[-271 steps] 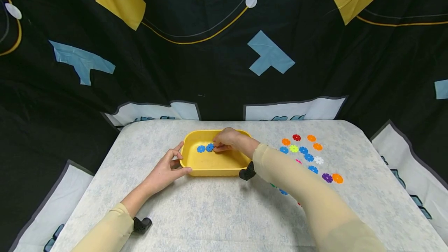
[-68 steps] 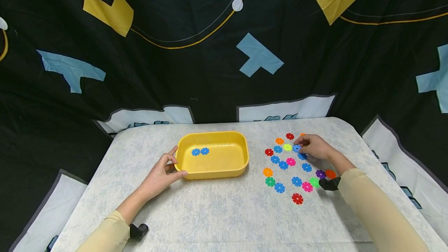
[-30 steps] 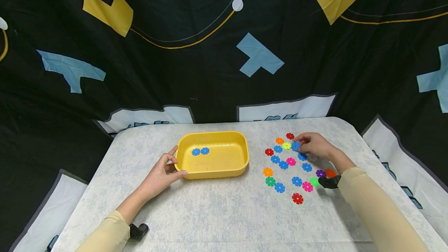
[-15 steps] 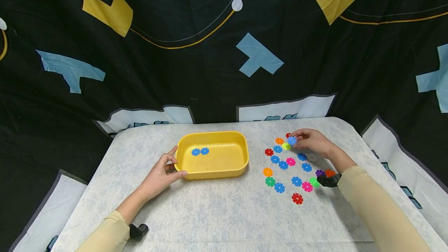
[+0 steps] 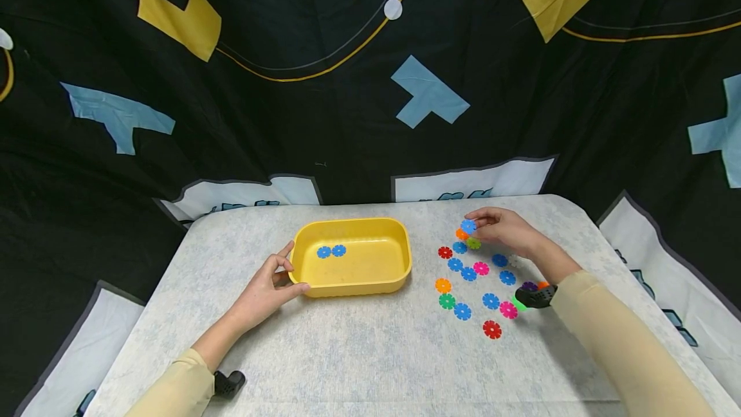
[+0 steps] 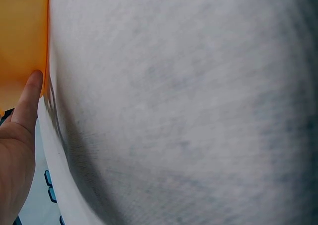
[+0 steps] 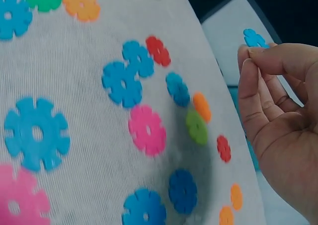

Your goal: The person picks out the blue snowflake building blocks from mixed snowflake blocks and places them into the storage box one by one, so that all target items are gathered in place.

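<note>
Pale tablecloth [image 5: 347, 359]: red flower-shaped plastic disc [image 5: 492, 329] nearest, other discs [image 5: 490, 301] behind.
Left hand [image 5: 269, 288]: thumb straight, fingers spread, resting against the yellow rectangular plastic tray [image 5: 356, 289].
Tray: two blue flower-shaped discs [image 5: 338, 250] inside, side by side.
Right hand [image 5: 506, 230]: pinching one blue flower-shaped disc [image 5: 467, 226], clear of the cloth!
Black fabric backdrop [image 5: 312, 127]: gold patches [image 5: 182, 21], light-blue patches [image 5: 431, 87].

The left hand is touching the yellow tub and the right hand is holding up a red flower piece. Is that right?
Not quite: the flower piece in the right hand is blue, as the right wrist view shows. The left hand is indeed touching the yellow tub.
</note>
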`<state>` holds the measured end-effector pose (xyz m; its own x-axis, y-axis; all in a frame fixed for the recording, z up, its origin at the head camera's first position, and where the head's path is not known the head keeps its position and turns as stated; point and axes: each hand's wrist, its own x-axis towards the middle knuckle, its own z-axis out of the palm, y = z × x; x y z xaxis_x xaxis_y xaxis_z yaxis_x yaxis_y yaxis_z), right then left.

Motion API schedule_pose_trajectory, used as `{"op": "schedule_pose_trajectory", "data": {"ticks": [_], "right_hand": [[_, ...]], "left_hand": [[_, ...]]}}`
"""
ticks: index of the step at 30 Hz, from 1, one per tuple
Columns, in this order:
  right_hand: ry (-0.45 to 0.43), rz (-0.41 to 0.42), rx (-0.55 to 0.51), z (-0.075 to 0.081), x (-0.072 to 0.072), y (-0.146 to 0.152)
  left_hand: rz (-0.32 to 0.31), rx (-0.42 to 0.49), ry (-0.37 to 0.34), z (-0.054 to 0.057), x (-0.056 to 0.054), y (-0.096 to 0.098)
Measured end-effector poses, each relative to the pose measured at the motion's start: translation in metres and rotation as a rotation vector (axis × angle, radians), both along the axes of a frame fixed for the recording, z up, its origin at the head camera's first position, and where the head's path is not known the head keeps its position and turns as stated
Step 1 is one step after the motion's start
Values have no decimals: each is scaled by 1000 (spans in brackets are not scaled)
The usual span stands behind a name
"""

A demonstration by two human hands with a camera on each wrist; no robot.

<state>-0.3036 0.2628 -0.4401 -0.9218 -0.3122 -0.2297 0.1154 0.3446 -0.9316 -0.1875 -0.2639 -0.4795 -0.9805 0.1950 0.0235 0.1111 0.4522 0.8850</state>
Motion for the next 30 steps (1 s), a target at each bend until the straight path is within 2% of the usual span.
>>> {"op": "schedule_pose_trajectory", "data": {"ticks": [6, 13, 19, 30], "right_hand": [[-34, 16, -119, 1, -1, -19], [-87, -7, -133, 5, 3, -48], [-85, 23, -160, 11, 2, -71], [-66, 90, -121, 24, -3, -108]], "left_hand": [[0, 0, 5, -2, -1, 0], [-2, -5, 13, -3, -2, -1], [6, -5, 3, -1, -1, -1], [-5, 4, 15, -1, -1, -2]]}}
